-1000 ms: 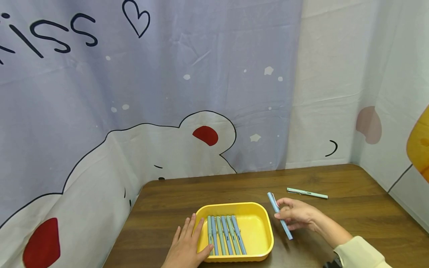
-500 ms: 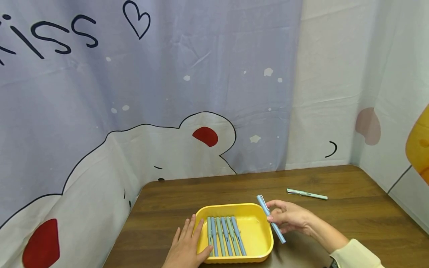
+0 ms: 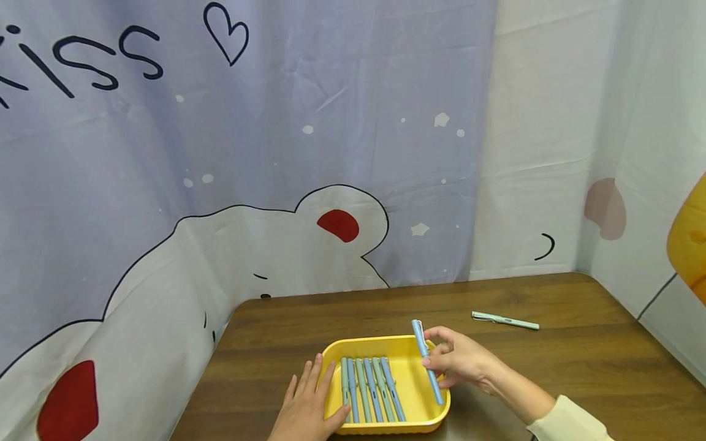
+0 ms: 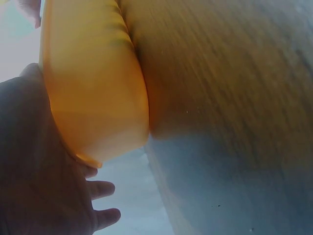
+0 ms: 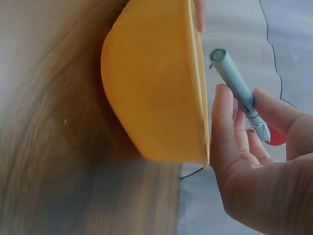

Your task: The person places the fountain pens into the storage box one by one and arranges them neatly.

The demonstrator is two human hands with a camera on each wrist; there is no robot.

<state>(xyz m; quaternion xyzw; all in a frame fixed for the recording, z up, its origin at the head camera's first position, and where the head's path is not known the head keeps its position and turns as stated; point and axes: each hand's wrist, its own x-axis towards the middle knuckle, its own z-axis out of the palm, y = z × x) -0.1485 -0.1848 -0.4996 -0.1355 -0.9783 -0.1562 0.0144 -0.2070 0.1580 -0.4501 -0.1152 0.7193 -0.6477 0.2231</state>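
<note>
Between thumb and fingers, my right hand point(image 3: 462, 360) pinches a blue pen point(image 3: 427, 361) over the right side of a yellow tray point(image 3: 386, 428). The right wrist view shows the same pen point(image 5: 234, 81) tilted beside the tray's wall point(image 5: 151, 88), above its rim. My left hand point(image 3: 306, 401) rests on the tray's left rim with fingers spread and straight. Inside the tray, several green and blue pens point(image 3: 371, 389) lie side by side on the left half. In the left wrist view the left hand point(image 4: 44, 161) lies against the tray's wall point(image 4: 98, 88).
One green pen point(image 3: 505, 320) lies on the brown wooden table point(image 3: 287, 318), behind and to the right of the tray. A printed curtain point(image 3: 265, 135) hangs behind the table and along its sides.
My right hand has carried the blue pen leftward from beside the tray to over its right part, and the pen has become steeper. The left hand stays in place.
</note>
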